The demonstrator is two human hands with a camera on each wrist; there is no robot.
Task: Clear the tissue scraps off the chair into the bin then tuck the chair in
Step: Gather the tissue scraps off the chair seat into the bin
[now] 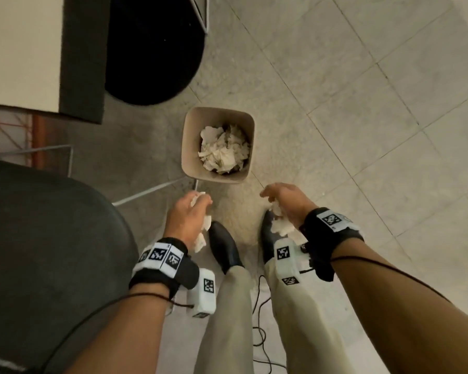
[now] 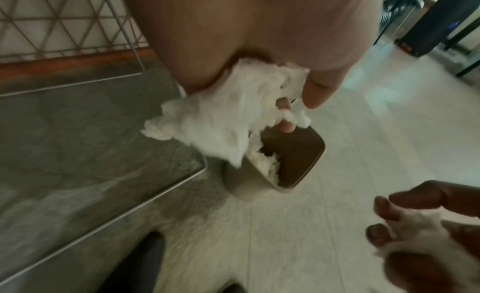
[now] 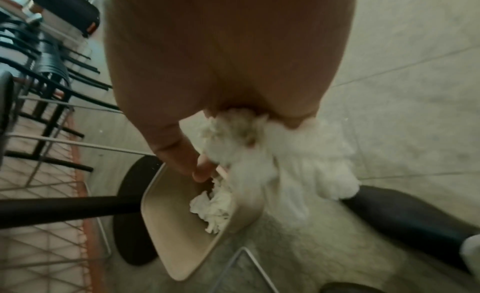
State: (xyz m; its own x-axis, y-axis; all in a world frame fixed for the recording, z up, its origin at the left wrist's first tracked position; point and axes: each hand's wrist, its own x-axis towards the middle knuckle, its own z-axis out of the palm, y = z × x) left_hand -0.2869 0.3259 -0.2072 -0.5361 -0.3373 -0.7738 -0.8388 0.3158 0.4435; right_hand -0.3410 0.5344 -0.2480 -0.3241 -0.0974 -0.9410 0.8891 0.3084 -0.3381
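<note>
White tissue scraps (image 1: 200, 233) fill two clenched hands, left (image 1: 185, 220), right (image 1: 287, 203); one bin (image 1: 191, 141) below.

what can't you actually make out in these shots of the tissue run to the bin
- Dark grey chair seat: head view's left and bottom edges cut it off, so leftover scraps cannot be ruled out.
- White tissue wad in the left hand: the palm hides its upper part in the left wrist view.
- Beige square plastic bin: crumpled tissue covers its bottom.
- Right hand: its wad is blurred in the right wrist view.
</note>
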